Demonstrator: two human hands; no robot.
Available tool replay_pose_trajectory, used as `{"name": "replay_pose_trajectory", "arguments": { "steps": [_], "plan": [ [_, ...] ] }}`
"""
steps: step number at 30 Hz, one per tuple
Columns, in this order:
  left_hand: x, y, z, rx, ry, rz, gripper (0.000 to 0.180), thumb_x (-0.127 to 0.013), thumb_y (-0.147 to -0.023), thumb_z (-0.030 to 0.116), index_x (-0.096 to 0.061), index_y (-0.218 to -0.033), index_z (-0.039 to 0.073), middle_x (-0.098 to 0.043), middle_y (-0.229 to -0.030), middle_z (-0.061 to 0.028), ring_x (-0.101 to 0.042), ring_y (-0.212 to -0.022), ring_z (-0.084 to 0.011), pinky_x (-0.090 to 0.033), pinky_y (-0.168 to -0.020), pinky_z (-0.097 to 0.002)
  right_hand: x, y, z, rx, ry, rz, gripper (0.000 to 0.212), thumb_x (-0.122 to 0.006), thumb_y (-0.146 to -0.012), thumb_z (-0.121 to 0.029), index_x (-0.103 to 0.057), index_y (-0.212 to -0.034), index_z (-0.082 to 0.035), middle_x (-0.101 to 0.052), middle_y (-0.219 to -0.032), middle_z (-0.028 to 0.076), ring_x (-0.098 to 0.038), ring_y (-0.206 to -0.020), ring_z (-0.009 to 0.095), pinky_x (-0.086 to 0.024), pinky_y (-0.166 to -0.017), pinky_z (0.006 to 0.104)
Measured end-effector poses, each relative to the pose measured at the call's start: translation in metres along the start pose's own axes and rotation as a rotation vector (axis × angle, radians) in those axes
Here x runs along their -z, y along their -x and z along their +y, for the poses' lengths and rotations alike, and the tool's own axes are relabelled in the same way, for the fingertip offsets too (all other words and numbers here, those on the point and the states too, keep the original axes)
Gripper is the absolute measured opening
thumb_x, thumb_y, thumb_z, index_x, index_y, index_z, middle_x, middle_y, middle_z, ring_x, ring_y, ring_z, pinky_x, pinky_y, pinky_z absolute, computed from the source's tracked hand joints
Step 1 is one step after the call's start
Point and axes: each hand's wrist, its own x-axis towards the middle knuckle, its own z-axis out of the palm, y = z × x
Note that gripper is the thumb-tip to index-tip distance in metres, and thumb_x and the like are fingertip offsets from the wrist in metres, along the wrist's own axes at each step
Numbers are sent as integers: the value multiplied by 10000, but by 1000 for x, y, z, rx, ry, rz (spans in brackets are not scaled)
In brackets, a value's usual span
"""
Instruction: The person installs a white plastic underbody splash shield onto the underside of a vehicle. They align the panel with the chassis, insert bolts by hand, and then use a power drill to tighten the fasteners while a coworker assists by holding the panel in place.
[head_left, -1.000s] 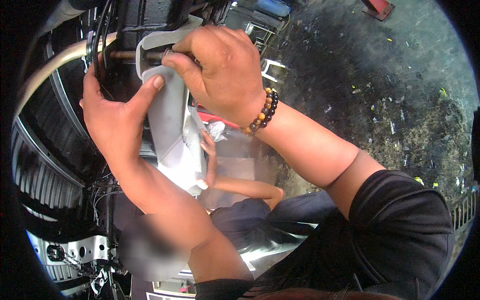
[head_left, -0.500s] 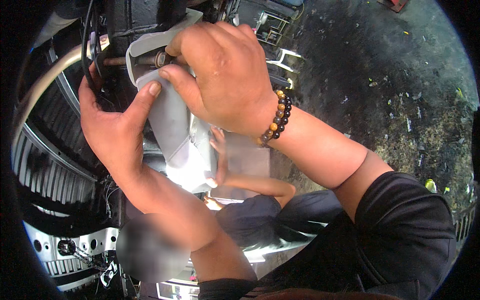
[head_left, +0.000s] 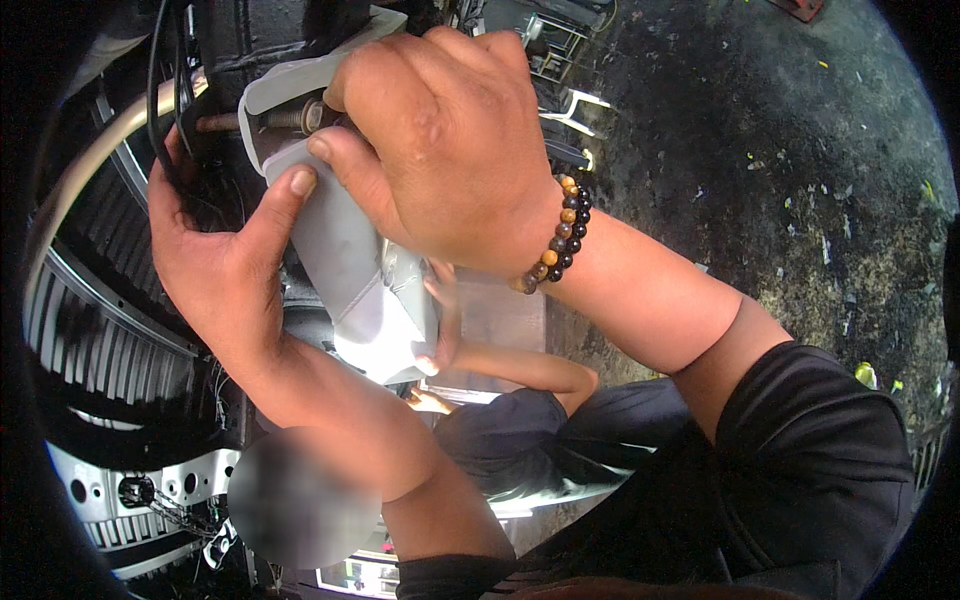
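Note:
A long bolt with a rusty brown shank passes through the forked end of a pale grey metal beam. The bolt's head and washer sit inside the fork, against the fingers of my right hand, which is closed around that end. My left hand grips the beam's end from the left, its thumb pressed on the grey lip. Its other fingers go behind, near the bolt's tip, and are partly hidden. Farther down the beam, another person's hand rests against its right side.
Black cables hang left of the bolt, beside a dark frame member. A curved tan pipe runs along the left. The other person's arm reaches in below the beam. Scraps litter the dark floor at right.
The beam, the bolt and both hands sit slightly farther left in the picture. The grips look the same.

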Motion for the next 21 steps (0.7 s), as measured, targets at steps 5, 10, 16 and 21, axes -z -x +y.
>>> {"name": "replay_pose_trajectory", "arguments": {
  "steps": [5, 10, 16, 21],
  "plan": [
    [-2, 0, -6, -29, 7, 48, 806, -956, -617, 89, -609, -1335, -28, -706, -1179, -114, -669, -1058, -193, -513, -980, -319, -6, 2, 3, 12, -10, 50, 268, -810, -734, -269, -635, -899, -151, -652, -839, -3, -612, -791, 227, -382, -744, 411],
    [0, 0, -6, -9, 16, 29, 819, -965, -598, 101, -620, -1331, -19, -711, -1164, -110, -669, -1055, -191, -520, -968, -314, -7, 1, 5, 38, 20, 71, 237, -805, -766, -274, -648, -904, -162, -647, -820, -27, -603, -764, 217, -378, -748, 392],
    [-1, -1, -9, -76, 24, 58, 817, -965, -592, 93, -628, -1329, -8, -714, -1158, -104, -674, -1040, -178, -530, -956, -308, -5, 2, 5, 57, 56, 48, 264, -806, -754, -286, -636, -910, -158, -654, -845, -14, -602, -771, 227, -375, -752, 406],
    [5, -3, -16, -158, -141, 51, 816, -939, -641, 92, -590, -1368, -30, -694, -1191, -106, -643, -1079, -187, -494, -998, -318, -1, 0, 1, 77, 101, 34, 236, -813, -762, -222, -661, -931, -158, -657, -832, -36, -607, -760, 218, -381, -746, 390]
  ]
}}
